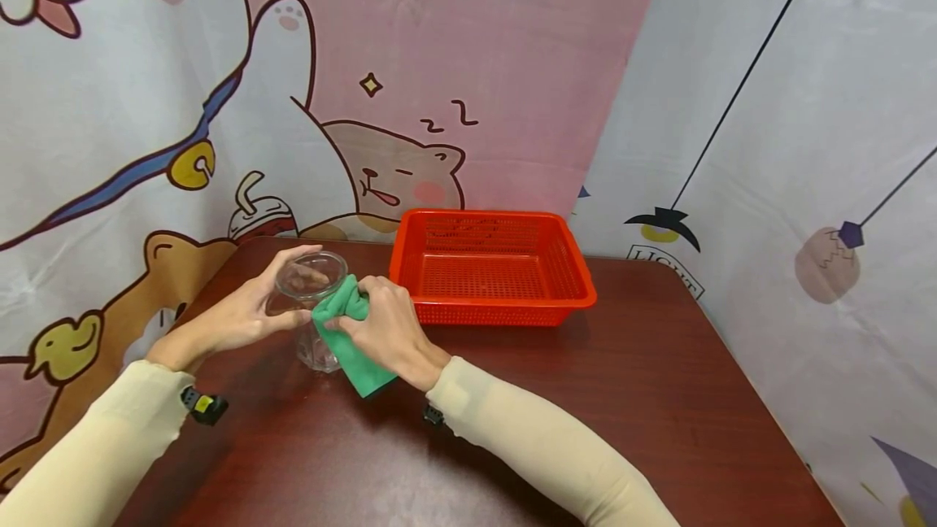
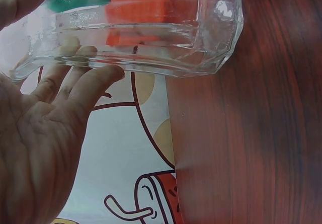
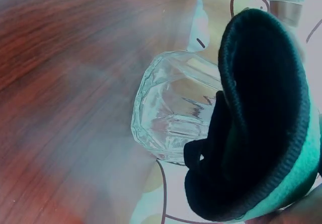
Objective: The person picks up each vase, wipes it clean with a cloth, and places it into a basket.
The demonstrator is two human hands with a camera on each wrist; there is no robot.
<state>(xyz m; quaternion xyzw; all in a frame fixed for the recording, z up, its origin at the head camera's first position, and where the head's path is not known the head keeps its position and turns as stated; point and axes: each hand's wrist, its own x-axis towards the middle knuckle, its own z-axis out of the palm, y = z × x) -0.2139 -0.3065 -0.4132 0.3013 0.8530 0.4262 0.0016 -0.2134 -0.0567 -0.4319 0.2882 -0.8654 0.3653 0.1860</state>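
Surface (image 1: 659, 381): dark wood; red basket (image 1: 490, 315) near its back edge. Glass jar (image 1: 316, 348) at the surface's left part; can't tell if its base touches down. Left hand (image 1: 245, 311): grip wide, thumb and fingers spanning the upper jar. Right hand (image 1: 388, 328): grip pinching green cloth (image 1: 362, 366) against the jar's upper side. Risk, I'd judge: smooth glass slips or tips if cloth pressure beats the left grip. Mouth points up; long axis near vertical.

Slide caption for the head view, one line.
Left hand grips a glass jar while the right hand holds a green cloth at its side, red basket nearby.
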